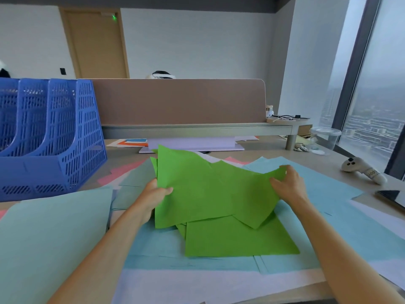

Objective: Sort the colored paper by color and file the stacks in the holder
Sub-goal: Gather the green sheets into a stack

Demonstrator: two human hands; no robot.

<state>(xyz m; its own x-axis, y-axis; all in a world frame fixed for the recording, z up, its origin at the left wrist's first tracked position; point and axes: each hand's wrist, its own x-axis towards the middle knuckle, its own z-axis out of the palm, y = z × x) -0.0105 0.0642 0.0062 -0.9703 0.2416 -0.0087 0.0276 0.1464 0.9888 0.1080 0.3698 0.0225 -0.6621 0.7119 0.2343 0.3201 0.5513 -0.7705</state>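
A loose stack of bright green paper (210, 194) is raised off the desk in the middle of the head view. My left hand (155, 197) grips its left edge and my right hand (287, 185) pinches its far right corner. More green sheets (238, 238) lie flat beneath it. Light blue sheets (328, 194) are spread under and around them, a pale green sheet (54, 233) lies at the near left, and pink sheets (122, 172) peek out behind. The blue mesh file holder (65, 139) stands at the left with its slots showing no paper.
A brown desk divider (179, 102) runs along the back, with a white stack and orange and blue sheets (133, 142) below it. At the right are a white controller (361, 170), a dark tablet (390, 197) and a clear plastic cup (324, 139).
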